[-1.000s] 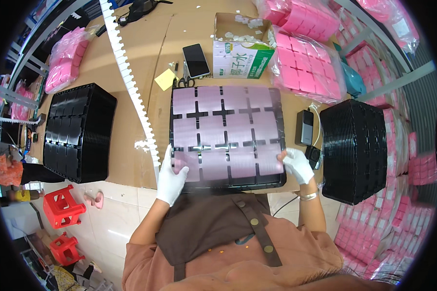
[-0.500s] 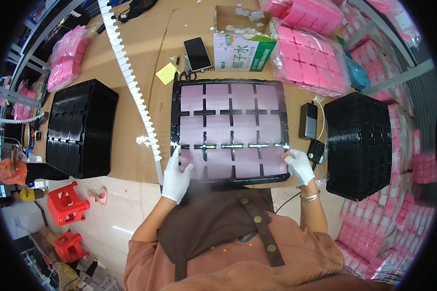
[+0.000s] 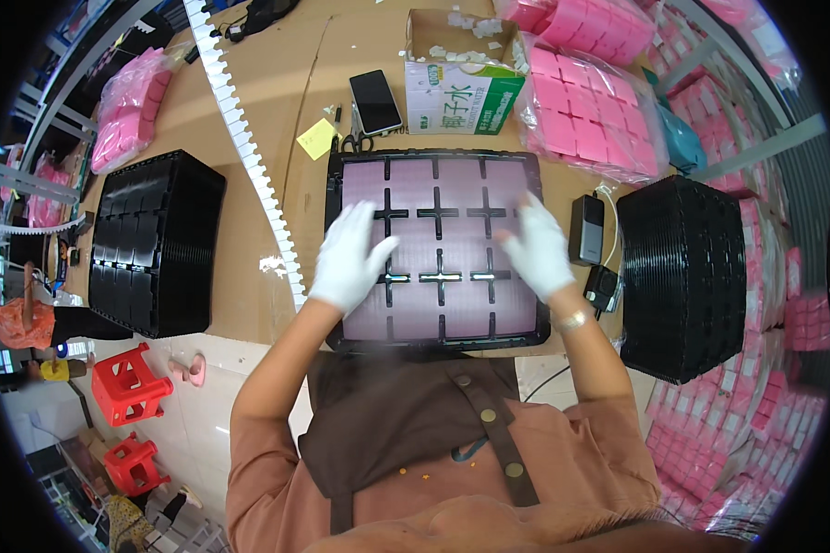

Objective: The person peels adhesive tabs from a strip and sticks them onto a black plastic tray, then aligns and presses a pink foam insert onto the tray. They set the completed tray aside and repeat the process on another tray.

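Left hand (image 3: 350, 260), right hand (image 3: 539, 247), both white-gloved, fingers spread, pressing flat on pink sheets (image 3: 438, 249) filling black tray (image 3: 334, 198). Tray lying mid-bench (image 3: 249, 304), before person. Phone (image 3: 375, 101), carton (image 3: 461, 92) lying beyond tray; black tray stacks (image 3: 157, 241) flanking it.

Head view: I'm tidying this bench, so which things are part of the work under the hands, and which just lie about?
In hand:
left hand and right hand, both gloved, flat on the pink squares
black tray
pink squares filling it

Lying about:
phone
yellow note
open carton
bagged pink pieces
black tray stacks, left and right
white toothed strip
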Tool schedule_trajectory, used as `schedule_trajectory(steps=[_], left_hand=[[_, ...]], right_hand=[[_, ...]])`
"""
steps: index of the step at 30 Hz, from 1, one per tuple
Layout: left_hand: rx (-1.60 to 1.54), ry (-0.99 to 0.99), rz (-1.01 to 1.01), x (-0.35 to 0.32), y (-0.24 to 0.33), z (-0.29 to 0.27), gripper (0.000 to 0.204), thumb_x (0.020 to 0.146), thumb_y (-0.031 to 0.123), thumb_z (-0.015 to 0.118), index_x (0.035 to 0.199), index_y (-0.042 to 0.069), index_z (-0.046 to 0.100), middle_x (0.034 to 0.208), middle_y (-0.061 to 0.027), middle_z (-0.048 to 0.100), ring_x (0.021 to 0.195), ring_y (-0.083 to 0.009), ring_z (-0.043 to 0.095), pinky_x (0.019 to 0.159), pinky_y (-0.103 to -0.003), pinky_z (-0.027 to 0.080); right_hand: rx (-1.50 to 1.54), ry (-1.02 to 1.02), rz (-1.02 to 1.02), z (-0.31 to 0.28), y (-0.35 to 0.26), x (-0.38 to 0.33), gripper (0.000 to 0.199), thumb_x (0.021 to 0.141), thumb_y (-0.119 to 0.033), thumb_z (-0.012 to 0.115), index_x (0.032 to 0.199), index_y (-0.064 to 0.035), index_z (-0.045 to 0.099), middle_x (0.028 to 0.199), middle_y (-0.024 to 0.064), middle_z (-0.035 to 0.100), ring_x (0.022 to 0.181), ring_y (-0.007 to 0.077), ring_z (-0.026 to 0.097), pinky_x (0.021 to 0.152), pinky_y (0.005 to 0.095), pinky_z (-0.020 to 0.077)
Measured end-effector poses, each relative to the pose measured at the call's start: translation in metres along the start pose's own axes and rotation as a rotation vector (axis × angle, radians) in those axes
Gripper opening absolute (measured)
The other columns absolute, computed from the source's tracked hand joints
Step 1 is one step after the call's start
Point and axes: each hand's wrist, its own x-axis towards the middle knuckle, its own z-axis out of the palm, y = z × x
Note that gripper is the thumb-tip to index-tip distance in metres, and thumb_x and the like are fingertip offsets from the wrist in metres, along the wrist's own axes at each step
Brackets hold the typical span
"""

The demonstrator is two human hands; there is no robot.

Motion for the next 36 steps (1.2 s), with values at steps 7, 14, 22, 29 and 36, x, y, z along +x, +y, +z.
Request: schedule_trajectory(steps=[7, 14, 22, 29, 36], left_hand=[[0.418, -0.057, -0.017, 0.066, -0.030, 0.031, 0.078, 0.093, 0.059, 0.036, 0.143, -0.001, 0.032, 0.150, -0.0208, 0.029, 0.141, -0.0315, 0.024, 0.116, -0.041, 0.016], [0.372, 0.042, 0.154, 0.054, -0.040, 0.037, 0.050, 0.096, 0.037, 0.045, 0.129, -0.001, 0.048, 0.137, -0.0206, 0.046, 0.128, -0.0352, 0.042, 0.109, -0.044, 0.030], [0.333, 0.102, 0.105, 0.070, -0.042, 0.030, 0.057, 0.094, 0.044, 0.047, 0.128, -0.001, 0.048, 0.137, -0.0210, 0.047, 0.129, -0.0324, 0.042, 0.111, -0.042, 0.027], [0.235, -0.141, 0.406, -0.016, -0.049, -0.005, 0.061, 0.088, 0.039, 0.056, 0.133, 0.000, 0.045, 0.143, -0.0209, 0.039, 0.135, -0.0348, 0.034, 0.113, -0.047, 0.022], [0.026, -0.421, 0.666, -0.109, -0.072, -0.032, 0.042, 0.086, 0.029, 0.059, 0.122, 0.008, 0.056, 0.129, -0.0100, 0.054, 0.124, -0.0264, 0.048, 0.108, -0.045, 0.031]], right_hand=[[-0.349, -0.071, 0.005, 0.046, 0.012, 0.048, 0.079, 0.085, -0.053, 0.056, 0.131, 0.0101, 0.042, 0.139, 0.0251, 0.039, 0.132, 0.0356, 0.032, 0.111, 0.0468, 0.0234], [-0.288, -0.159, -0.026, 0.026, 0.011, 0.041, 0.080, 0.083, -0.052, 0.058, 0.131, 0.0102, 0.043, 0.139, 0.0268, 0.040, 0.128, 0.0423, 0.039, 0.111, 0.0451, 0.0264], [-0.358, -0.219, -0.082, 0.018, 0.012, 0.031, 0.081, 0.081, -0.055, 0.059, 0.130, 0.0089, 0.046, 0.137, 0.0250, 0.045, 0.127, 0.0383, 0.042, 0.111, 0.0437, 0.0287], [0.080, -0.182, -0.171, -0.006, 0.042, -0.032, 0.062, 0.089, -0.041, 0.054, 0.137, -0.0034, 0.043, 0.136, 0.0238, 0.047, 0.125, 0.0436, 0.044, 0.105, 0.0463, 0.0361], [0.319, -0.342, -0.455, -0.022, 0.041, -0.123, 0.048, 0.088, -0.049, 0.053, 0.104, -0.0056, 0.069, 0.109, 0.0106, 0.067, 0.109, 0.0301, 0.060, 0.103, 0.0454, 0.0394]])
